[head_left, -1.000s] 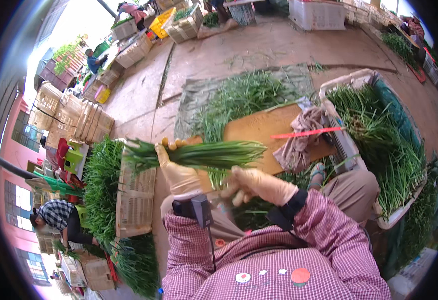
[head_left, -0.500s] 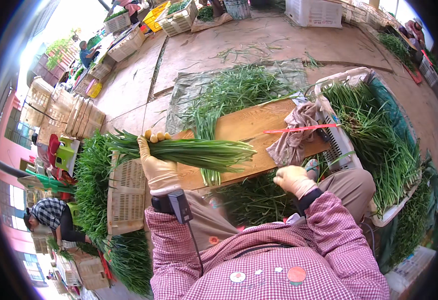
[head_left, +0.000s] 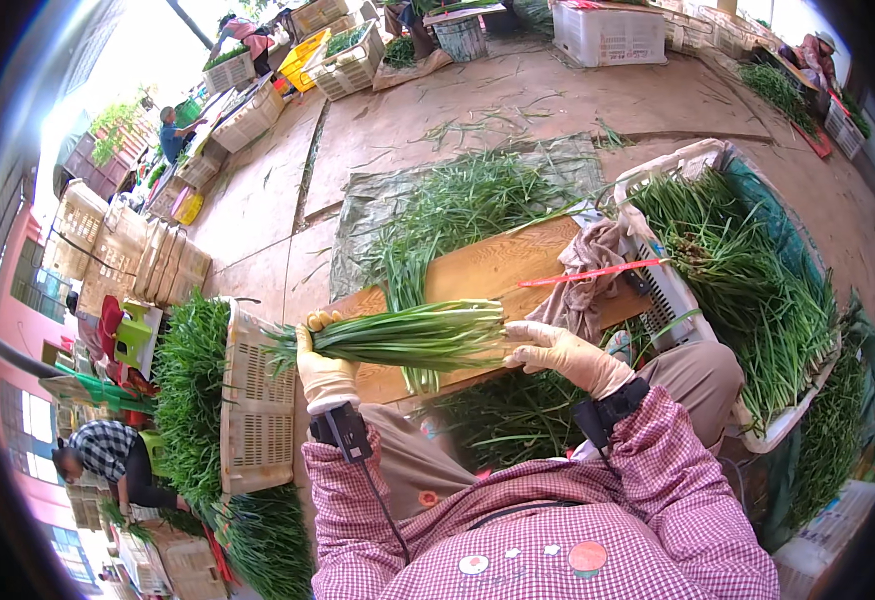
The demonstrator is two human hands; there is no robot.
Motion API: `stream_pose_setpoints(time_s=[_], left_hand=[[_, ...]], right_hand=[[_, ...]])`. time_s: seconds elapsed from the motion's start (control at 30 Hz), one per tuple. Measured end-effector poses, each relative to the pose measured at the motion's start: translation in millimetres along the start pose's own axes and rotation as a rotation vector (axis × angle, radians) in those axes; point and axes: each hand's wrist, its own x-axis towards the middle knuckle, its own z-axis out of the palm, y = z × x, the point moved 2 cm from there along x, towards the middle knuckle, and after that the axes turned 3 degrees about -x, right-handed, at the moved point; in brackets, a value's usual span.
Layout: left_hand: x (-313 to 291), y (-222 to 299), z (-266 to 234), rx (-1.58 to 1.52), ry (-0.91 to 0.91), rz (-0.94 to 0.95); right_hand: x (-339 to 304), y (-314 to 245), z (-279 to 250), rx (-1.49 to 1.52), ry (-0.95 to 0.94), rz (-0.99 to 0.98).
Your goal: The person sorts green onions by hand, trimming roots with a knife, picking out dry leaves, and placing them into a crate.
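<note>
Gripping hand: the left hand (head_left: pixel 326 368), gloved, was clamped round the leafy end of a bundle of green stalks (head_left: pixel 408 335), thumb on the near side, fingers curled over the far side.
Free hand: the right hand (head_left: pixel 570 358) held its fingers slightly apart just beside the bundle's pale ends; whether they touched could not be told.
Bundle: it stretched between both hands, above the left part of a wooden board (head_left: pixel 503 262).
Board's right end: a crumpled cloth (head_left: pixel 580 290) lay there under a red strip (head_left: pixel 558 276).
Past the board's far edge: loose leaves (head_left: pixel 468 200) covered a sheet (head_left: pixel 358 205).
</note>
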Motion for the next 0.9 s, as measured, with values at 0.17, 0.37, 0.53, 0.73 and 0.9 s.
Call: stream_pose_setpoints(time_s=[0.17, 0.37, 0.53, 0.73, 0.9], left_hand=[[-15.8, -20.5, 10.2, 0.012, 0.071, 0.026], [-18.3, -18.9, 6.6, 0.091, 0.021, 0.031], [-12.4, -9.6, 8.3, 0.126, 0.011, 0.095], [-21.1, -3.6, 29.0, 0.291, -0.111, 0.21], [-33.7, -21.9, 40.0, 0.37, -0.184, 0.085]], right_hand=[[7.5, -18.3, 30.2, 0.178, 0.039, -0.006], [15.8, 3.8, 43.7, 0.157, 0.207, -0.164], [2.7, 63.0, -10.2, -0.784, 0.309, 0.074], [-12.5, 57.5, -26.6, -1.591, 0.391, -0.246], [4.8, -3.8, -14.8, -0.954, 0.353, -0.172]])
